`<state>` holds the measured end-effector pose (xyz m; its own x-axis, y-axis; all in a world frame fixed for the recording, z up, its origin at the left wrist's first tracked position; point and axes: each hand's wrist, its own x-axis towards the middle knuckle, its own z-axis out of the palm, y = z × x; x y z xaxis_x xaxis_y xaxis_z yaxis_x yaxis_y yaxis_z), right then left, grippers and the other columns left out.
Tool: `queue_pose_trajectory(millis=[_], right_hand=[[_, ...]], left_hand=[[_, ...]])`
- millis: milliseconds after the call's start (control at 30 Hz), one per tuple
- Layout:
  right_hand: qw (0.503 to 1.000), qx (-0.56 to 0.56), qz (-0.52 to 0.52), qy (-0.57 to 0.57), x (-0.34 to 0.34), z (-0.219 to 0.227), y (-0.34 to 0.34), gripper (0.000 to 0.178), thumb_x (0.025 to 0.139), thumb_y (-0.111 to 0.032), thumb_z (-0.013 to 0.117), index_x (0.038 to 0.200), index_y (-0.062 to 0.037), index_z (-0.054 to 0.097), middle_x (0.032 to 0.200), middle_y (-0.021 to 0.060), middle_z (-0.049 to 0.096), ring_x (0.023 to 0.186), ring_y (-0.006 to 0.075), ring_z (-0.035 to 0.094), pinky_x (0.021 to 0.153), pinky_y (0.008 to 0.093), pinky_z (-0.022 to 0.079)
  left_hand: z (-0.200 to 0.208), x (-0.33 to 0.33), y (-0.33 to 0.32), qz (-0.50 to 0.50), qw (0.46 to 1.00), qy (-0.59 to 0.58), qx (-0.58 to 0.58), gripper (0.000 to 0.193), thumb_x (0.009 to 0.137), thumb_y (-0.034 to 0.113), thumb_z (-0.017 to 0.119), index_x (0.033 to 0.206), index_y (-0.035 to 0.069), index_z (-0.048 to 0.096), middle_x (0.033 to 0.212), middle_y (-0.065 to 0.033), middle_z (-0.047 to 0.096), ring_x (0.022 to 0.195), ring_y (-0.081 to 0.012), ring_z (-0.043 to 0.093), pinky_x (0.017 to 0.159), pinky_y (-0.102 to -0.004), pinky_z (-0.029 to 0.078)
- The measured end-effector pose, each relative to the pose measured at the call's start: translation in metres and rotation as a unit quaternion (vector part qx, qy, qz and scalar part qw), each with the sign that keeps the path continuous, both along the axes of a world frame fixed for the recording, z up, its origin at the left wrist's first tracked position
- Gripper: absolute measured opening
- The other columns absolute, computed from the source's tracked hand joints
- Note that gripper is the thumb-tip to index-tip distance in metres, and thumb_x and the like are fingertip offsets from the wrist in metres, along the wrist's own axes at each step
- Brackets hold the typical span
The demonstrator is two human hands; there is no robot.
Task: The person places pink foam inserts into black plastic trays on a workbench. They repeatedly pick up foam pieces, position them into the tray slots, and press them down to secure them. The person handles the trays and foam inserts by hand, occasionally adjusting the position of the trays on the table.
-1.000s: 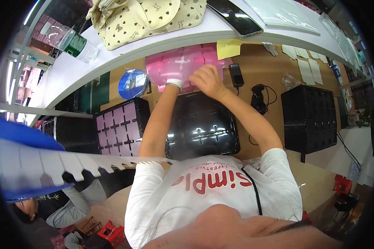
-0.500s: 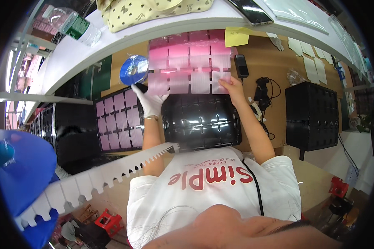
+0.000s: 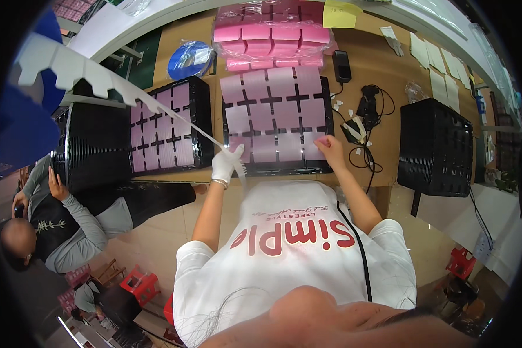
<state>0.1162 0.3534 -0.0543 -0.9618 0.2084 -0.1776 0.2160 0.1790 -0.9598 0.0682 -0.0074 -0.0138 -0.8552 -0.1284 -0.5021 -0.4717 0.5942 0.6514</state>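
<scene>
On a brown tabletop [image 3: 365,46], directions being read around the tray between the hands, a deep stack of black plastic trays [image 3: 95,145] is seen at 9 o'clock; a co-worker in grey sleeves [image 3: 61,219] is placed beside it, at 8. A second black stack [image 3: 438,151] is stood at 3. At the centre, a rectangular black plastic tray [image 3: 290,168] is overlaid by a translucent pink sheet with cross-shaped cutouts [image 3: 284,118]. The sheet is spread between both hands and beyond them, its near corners met by the fingers. At 12, a pink bundle in clear plastic wrap [image 3: 272,43] is set; at 10, a round blue disc [image 3: 185,61]. The white-gloved left hand [image 3: 223,167] is held at 8, by the near left corner; whether that corner is grasped cannot be made out. By the bare right hand [image 3: 332,149], at 4, the near right corner is pinched between thumb and forefinger. A yellow note [image 3: 339,15] is seen at 1.
</scene>
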Motion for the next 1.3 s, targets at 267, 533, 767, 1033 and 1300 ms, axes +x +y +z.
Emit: queue_pose_trajectory(millis=[267,533,767,1033,1300], right_hand=[[0.980,0.181,-0.077,-0.017,0.029,-0.004,-0.009,0.018,0.078,-0.014,0.075,0.083,-0.0024,0.062,0.065,0.0019,0.060,0.056,0.0088,0.051,0.054,0.0248,0.044],[0.969,0.237,-0.076,-0.006,0.027,0.001,-0.010,0.017,0.079,-0.019,0.073,0.083,-0.0061,0.063,0.065,0.0065,0.062,0.057,0.0195,0.060,0.056,0.0326,0.048],[0.969,0.225,-0.103,0.004,0.027,0.007,-0.014,0.016,0.080,-0.018,0.071,0.086,-0.0065,0.061,0.063,0.0068,0.061,0.056,0.0217,0.060,0.056,0.0346,0.048],[0.945,0.305,-0.112,0.023,0.027,0.025,-0.015,0.034,0.081,-0.009,0.065,0.112,-0.0021,0.054,0.101,0.0177,0.060,0.091,0.0312,0.059,0.076,0.0407,0.047],[0.855,0.459,0.049,0.236,-0.090,0.042,-0.002,0.046,0.087,-0.015,0.055,0.130,-0.0010,0.048,0.140,0.0135,0.045,0.130,0.0267,0.040,0.111,0.0467,0.024]], left_hand=[[-0.057,0.045,-0.018,0.034,0.995,0.086,-0.048,0.027,0.084,0.028,0.058,0.097,0.007,0.069,0.088,-0.0182,0.069,0.083,-0.0346,0.066,0.075,-0.0382,0.051],[-0.068,0.053,-0.026,-0.002,0.993,0.096,-0.065,0.029,0.085,0.033,0.056,0.095,0.009,0.069,0.089,-0.0176,0.068,0.088,-0.0364,0.065,0.079,-0.0392,0.050],[-0.010,0.040,0.000,0.020,0.990,0.033,-0.137,0.029,0.083,0.036,0.058,0.094,0.011,0.071,0.090,-0.0159,0.069,0.089,-0.0342,0.066,0.080,-0.0393,0.050],[0.044,0.036,0.021,0.026,0.911,0.269,-0.312,0.044,0.077,0.033,0.072,0.110,0.005,0.062,0.106,-0.0226,0.063,0.096,-0.0403,0.060,0.080,-0.0468,0.049],[0.014,-0.066,0.032,-0.268,0.790,0.472,-0.286,0.036,0.091,0.024,0.054,0.124,0.008,0.056,0.132,-0.0141,0.054,0.123,-0.0282,0.050,0.104,-0.0437,0.034]])
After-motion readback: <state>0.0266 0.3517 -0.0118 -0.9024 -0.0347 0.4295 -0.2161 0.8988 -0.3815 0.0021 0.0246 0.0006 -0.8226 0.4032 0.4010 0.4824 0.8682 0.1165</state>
